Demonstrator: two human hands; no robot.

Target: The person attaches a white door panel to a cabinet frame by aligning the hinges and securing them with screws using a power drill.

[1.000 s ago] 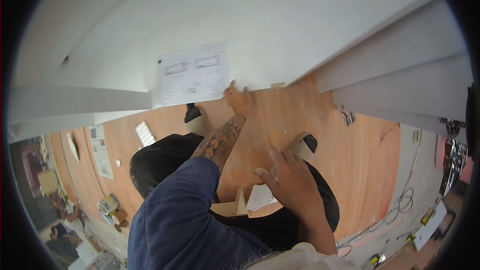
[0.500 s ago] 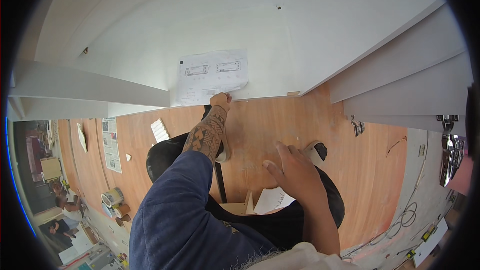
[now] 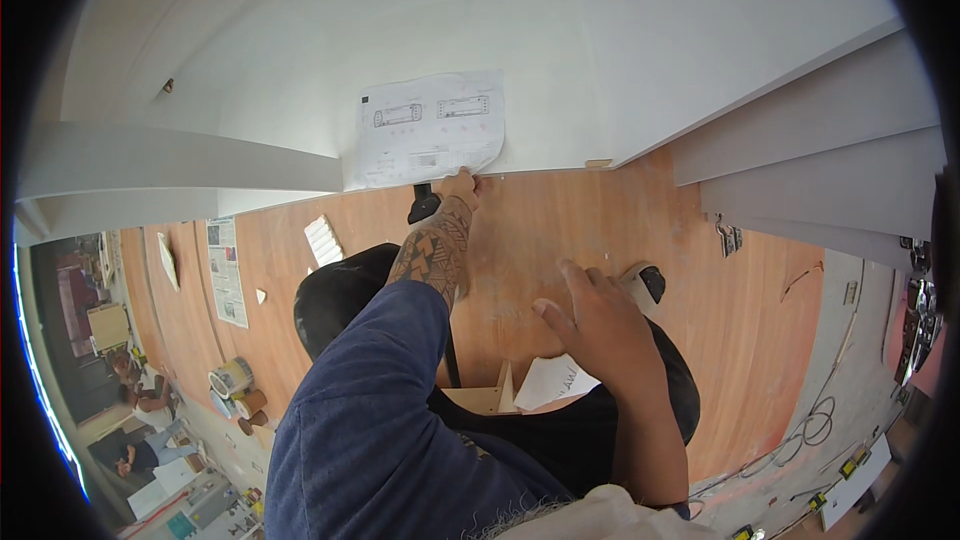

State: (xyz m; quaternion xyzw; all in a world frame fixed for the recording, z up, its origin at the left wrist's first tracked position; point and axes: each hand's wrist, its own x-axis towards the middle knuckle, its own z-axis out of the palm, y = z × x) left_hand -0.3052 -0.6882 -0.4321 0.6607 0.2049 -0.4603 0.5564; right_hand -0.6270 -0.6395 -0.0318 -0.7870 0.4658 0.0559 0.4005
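A white printed sheet (image 3: pixel 432 130) with line drawings lies on the white panel in front of me, its lower right corner curled up. My left hand (image 3: pixel 461 188), at the end of a tattooed forearm, is closed on the sheet's near edge, right by the edge of the panel. My right hand (image 3: pixel 592 325) hovers over my right leg with thumb and fingers apart, holding nothing. Below it, near my lap, lies a white piece (image 3: pixel 553 382) with dark handwriting, partly hidden by my leg.
White cabinet panels (image 3: pixel 780 90) rise on the right; a white board (image 3: pixel 180 165) juts in from the left. Metal hinges (image 3: pixel 729 236) hang at the right. On the wooden floor (image 3: pixel 560 220) lie newspaper (image 3: pixel 227 270) and white strips (image 3: pixel 323 240). Cans (image 3: pixel 232 378) and other people (image 3: pixel 150 400) are far left.
The whole view has shifted slightly, with the sheet now higher in the picture. My left hand stays at the sheet's near edge, and my right hand keeps its open pose.
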